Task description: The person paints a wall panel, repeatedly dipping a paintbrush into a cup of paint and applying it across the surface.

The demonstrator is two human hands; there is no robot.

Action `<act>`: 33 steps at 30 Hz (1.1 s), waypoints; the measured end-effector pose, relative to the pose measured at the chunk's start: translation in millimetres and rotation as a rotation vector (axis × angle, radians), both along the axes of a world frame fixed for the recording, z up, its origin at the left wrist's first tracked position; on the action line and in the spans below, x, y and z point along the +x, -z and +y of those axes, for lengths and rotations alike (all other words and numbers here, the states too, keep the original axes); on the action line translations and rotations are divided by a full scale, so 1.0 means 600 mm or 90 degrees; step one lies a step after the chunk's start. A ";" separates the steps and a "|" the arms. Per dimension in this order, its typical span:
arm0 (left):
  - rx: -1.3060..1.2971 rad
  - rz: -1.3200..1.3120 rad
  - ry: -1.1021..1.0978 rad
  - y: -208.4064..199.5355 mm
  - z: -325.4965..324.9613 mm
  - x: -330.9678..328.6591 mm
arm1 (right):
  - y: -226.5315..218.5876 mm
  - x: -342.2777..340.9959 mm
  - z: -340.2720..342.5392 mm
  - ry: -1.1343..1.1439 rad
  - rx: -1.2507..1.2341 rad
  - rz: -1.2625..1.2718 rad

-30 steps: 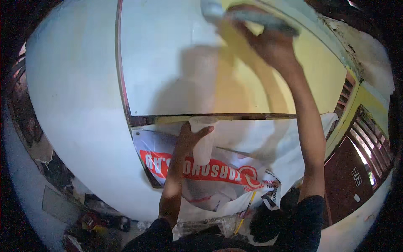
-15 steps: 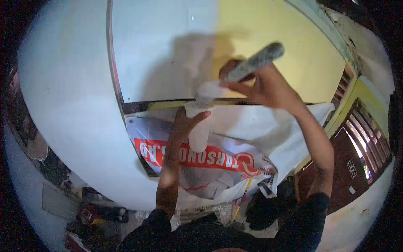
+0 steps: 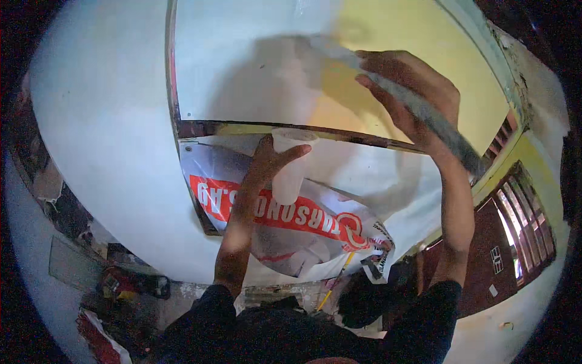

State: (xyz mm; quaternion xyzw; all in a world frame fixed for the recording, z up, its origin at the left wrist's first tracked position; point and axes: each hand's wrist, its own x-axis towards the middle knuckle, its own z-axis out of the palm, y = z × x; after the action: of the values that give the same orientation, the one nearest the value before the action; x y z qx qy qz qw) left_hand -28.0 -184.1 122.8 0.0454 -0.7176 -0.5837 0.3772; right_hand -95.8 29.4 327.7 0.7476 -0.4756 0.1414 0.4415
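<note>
White tapered cup [image 3: 287,182], long greyish tool [image 3: 420,108]

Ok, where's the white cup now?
In the head view, the white cup is near the centre, held in the left hand, in front of the red-and-white banner.

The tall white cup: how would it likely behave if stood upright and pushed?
The cup would probably tip easily, being tall and narrowing toward its base. It seems fairly light, since the left hand alone supports it near the rim.
</note>
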 end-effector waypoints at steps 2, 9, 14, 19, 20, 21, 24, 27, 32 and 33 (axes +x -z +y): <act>-0.010 -0.085 -0.060 -0.019 0.019 0.014 | 0.028 -0.013 0.005 -0.037 -0.036 -0.216; -0.028 -0.002 0.000 0.010 -0.014 0.001 | 0.109 -0.018 -0.022 -0.042 0.185 -0.305; -0.006 -0.108 -0.002 -0.024 0.011 0.008 | -0.029 -0.077 -0.054 0.150 -0.020 -0.236; -0.017 0.005 -0.082 0.030 -0.020 0.004 | -0.204 -0.015 -0.118 -0.176 -0.112 -0.186; 0.055 0.062 -0.013 0.035 -0.020 0.000 | -0.219 -0.005 -0.117 -0.210 -0.182 -0.127; 0.050 0.059 0.003 0.025 -0.009 -0.005 | -0.225 -0.003 -0.107 -0.232 -0.252 -0.065; 0.010 -0.005 0.012 -0.004 0.023 -0.008 | -0.184 -0.001 -0.087 -0.299 -0.108 -0.018; 0.003 -0.090 -0.029 0.011 0.000 -0.020 | -0.004 -0.024 -0.089 0.065 -0.045 0.022; -0.066 0.000 0.011 0.083 -0.097 -0.091 | 0.238 -0.022 -0.087 0.090 0.024 0.013; -0.048 -0.006 0.006 0.084 -0.096 -0.083 | 0.252 -0.012 -0.076 0.077 0.064 -0.057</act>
State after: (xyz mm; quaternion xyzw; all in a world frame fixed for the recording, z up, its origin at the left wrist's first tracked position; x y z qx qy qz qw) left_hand -77.6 -241.7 72.3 0.0308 -0.7413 -0.5576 0.3723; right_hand -102.7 -15.9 176.7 0.7316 -0.5457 0.1234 0.3894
